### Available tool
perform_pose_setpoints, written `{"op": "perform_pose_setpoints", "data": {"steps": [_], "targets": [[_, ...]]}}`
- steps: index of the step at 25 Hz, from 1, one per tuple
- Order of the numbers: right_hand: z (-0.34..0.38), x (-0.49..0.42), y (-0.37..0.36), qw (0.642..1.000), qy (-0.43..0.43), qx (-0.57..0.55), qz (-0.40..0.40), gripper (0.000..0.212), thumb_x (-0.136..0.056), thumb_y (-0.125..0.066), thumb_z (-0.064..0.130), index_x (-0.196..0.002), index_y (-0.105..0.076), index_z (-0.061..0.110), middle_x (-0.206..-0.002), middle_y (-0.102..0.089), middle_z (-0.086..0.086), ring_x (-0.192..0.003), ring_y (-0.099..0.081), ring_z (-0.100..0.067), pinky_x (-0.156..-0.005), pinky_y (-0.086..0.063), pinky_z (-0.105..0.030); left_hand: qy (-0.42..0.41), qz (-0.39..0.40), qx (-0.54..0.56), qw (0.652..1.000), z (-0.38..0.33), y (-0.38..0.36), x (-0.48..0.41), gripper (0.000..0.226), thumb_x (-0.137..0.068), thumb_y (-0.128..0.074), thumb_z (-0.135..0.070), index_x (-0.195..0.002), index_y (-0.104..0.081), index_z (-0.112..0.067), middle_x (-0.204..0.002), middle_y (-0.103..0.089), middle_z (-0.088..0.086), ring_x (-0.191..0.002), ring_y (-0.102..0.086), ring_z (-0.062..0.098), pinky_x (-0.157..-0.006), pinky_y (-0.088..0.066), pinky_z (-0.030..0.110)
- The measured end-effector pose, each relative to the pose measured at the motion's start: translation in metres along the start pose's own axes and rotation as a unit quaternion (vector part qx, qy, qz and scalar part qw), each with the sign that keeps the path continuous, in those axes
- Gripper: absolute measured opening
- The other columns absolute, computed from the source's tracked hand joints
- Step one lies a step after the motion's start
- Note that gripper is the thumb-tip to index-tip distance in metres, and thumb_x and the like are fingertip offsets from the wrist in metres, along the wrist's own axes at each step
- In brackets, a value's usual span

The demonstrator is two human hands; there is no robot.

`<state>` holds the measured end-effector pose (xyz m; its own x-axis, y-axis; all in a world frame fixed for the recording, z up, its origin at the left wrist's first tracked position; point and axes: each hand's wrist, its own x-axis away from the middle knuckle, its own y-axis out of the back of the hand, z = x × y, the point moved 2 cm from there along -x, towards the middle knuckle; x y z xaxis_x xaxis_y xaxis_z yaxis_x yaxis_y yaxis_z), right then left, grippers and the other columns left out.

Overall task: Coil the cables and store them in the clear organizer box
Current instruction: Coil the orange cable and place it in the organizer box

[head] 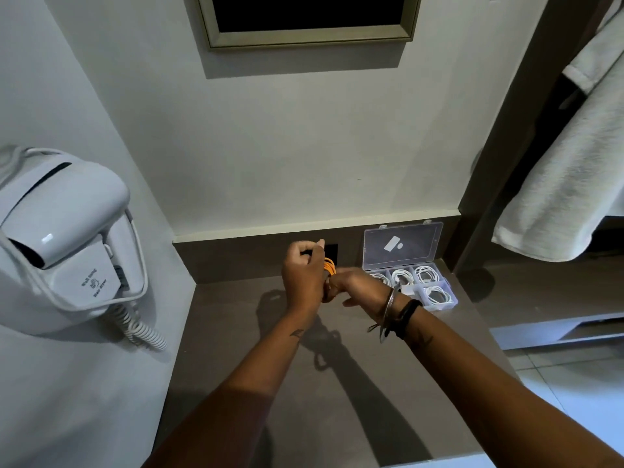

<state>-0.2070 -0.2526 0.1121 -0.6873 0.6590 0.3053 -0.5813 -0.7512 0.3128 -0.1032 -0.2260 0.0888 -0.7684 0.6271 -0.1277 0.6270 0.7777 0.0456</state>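
Note:
An orange cable (329,267) is bunched in loops between my two hands above the dark counter. My left hand (303,276) is closed around the coil from the left, fingers curled at the top. My right hand (361,286) grips the same coil from the right; bracelets ring its wrist. Much of the cable is hidden by my fingers. The clear organizer box (449,296) stands at the back right of the counter, its lid (403,244) open against the wall. Several of its compartments hold coiled white cables (426,273).
A white wall-mounted hair dryer (64,228) with a curly cord hangs on the left wall. A dark wall socket plate (331,252) sits behind my hands. A framed panel (307,20) hangs above. White towels (574,157) hang at the right beside a lower shelf.

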Motion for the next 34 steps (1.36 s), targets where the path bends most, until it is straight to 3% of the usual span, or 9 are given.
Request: {"op": "perform_pose_setpoints", "data": {"steps": [4,6,9,12,15,20,24,27,34], "targets": [[-0.010,0.002,0.013,0.998,0.038,-0.015,-0.056,0.019,-0.071,-0.053,0.022,-0.055,-0.052,0.013,-0.058,-0.056,0.000,-0.047,-0.049,-0.001,-0.049,-0.041,-0.015,0.002,0.063,0.052,0.997,0.017,-0.022,-0.001,0.052,-0.086,-0.070,-0.031,-0.049,-0.046,-0.002,-0.046,-0.043,0.008,-0.043,-0.039,0.016,-0.044,-0.036,0.025],[-0.027,0.002,0.024,0.994,0.037,0.007,-0.106,0.025,-0.081,-0.056,0.019,-0.059,-0.058,0.007,-0.059,-0.059,-0.005,-0.050,-0.053,-0.009,-0.050,-0.044,-0.022,0.047,0.070,0.066,0.994,0.036,-0.040,-0.004,0.057,-0.084,-0.072,-0.031,-0.050,-0.038,-0.001,-0.048,-0.035,0.013,-0.046,-0.032,0.020,-0.045,-0.032,0.026],[-0.061,-0.002,0.044,0.979,0.011,0.006,-0.202,0.030,-0.089,-0.059,0.017,-0.072,-0.059,-0.008,-0.069,-0.064,-0.025,-0.059,-0.063,-0.036,-0.052,-0.056,-0.042,0.134,0.046,0.067,0.988,0.063,-0.078,-0.001,0.044,-0.082,-0.069,-0.016,-0.053,-0.041,0.002,-0.053,-0.041,0.016,-0.049,-0.035,0.023,-0.048,-0.032,0.034],[-0.098,-0.017,0.079,0.963,-0.017,-0.037,-0.267,0.022,-0.087,-0.063,0.011,-0.071,-0.066,-0.003,-0.064,-0.066,-0.025,-0.050,-0.064,-0.029,-0.043,-0.057,-0.039,0.186,-0.011,0.058,0.981,0.083,-0.129,0.002,0.034,-0.072,-0.065,-0.001,-0.048,-0.043,-0.010,-0.048,-0.045,0.009,-0.044,-0.038,0.016,-0.047,-0.034,0.027],[-0.141,-0.037,0.121,0.956,-0.057,-0.040,-0.286,0.013,-0.083,-0.068,0.007,-0.071,-0.074,0.006,-0.056,-0.065,-0.016,-0.039,-0.058,-0.015,-0.039,-0.055,-0.026,0.227,-0.048,0.038,0.972,0.104,-0.182,0.009,0.014,-0.073,-0.070,-0.002,-0.068,-0.057,-0.006,-0.062,-0.059,0.010,-0.052,-0.051,0.017,-0.050,-0.044,0.028],[-0.221,-0.079,0.188,0.959,-0.115,-0.026,-0.258,0.023,-0.079,-0.072,0.007,-0.059,-0.072,0.018,-0.058,-0.067,-0.009,-0.051,-0.059,-0.021,-0.060,-0.059,-0.042,0.092,0.088,-0.149,0.981,0.152,-0.241,0.012,0.032,-0.091,-0.063,-0.020,-0.063,-0.056,-0.004,-0.061,-0.058,0.009,-0.058,-0.051,0.018,-0.059,-0.042,0.034],[-0.268,-0.098,0.205,0.971,-0.063,0.065,-0.221,0.023,-0.081,-0.067,0.007,-0.065,-0.075,0.021,-0.063,-0.071,-0.002,-0.062,-0.065,-0.021,-0.067,-0.059,-0.040,-0.015,0.236,-0.290,0.928,0.179,-0.247,0.021,0.019,-0.095,-0.055,-0.025,-0.094,-0.070,-0.013,-0.091,-0.070,0.007,-0.088,-0.061,0.021,-0.077,-0.047,0.035],[-0.282,-0.103,0.200,0.972,-0.055,0.150,-0.171,0.019,-0.084,-0.057,0.020,-0.081,-0.076,0.017,-0.080,-0.077,-0.009,-0.075,-0.069,-0.027,-0.071,-0.057,-0.037,-0.090,0.290,-0.370,0.878,0.186,-0.249,0.024,0.020,-0.094,-0.052,-0.025,-0.090,-0.071,-0.021,-0.090,-0.071,0.000,-0.089,-0.059,0.018,-0.078,-0.045,0.035],[-0.279,-0.103,0.194,0.902,0.077,0.412,-0.103,0.008,-0.065,-0.076,0.018,-0.067,-0.069,0.022,-0.064,-0.070,0.000,-0.062,-0.064,-0.026,-0.045,-0.048,-0.027,-0.100,0.279,-0.491,0.819,0.193,-0.249,0.020,0.011,-0.081,-0.061,-0.016,-0.076,-0.067,-0.010,-0.086,-0.064,0.008,-0.087,-0.057,0.029,-0.071,-0.047,0.042]]}}
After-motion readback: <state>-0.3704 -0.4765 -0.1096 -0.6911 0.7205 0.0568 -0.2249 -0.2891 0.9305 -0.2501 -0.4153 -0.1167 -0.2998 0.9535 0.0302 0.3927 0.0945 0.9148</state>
